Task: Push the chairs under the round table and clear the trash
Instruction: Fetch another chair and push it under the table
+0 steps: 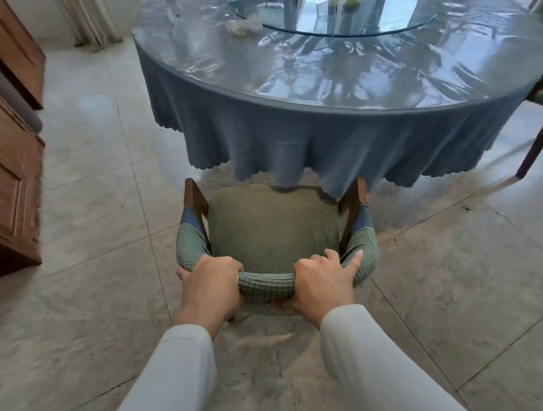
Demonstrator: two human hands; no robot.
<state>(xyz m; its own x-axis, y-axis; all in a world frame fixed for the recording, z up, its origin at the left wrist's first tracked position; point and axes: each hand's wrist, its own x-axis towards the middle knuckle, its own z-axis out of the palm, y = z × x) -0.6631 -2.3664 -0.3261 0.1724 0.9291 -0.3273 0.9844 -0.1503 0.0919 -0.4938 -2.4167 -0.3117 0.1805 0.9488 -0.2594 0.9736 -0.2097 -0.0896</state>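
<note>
A wooden chair with a green knitted cover stands in front of me, its seat front just touching the hanging blue tablecloth. My left hand grips the left part of the chair's curved backrest. My right hand grips the right part, index finger stretched along the rail. The round table has a shiny clear plastic sheet over the blue cloth. Crumpled pale trash lies on it near the glass turntable.
A wooden cabinet stands at the left. Another chair leans in at the right edge of the table, one leg on the tiled floor. Yellow-green items sit on the turntable at the far top.
</note>
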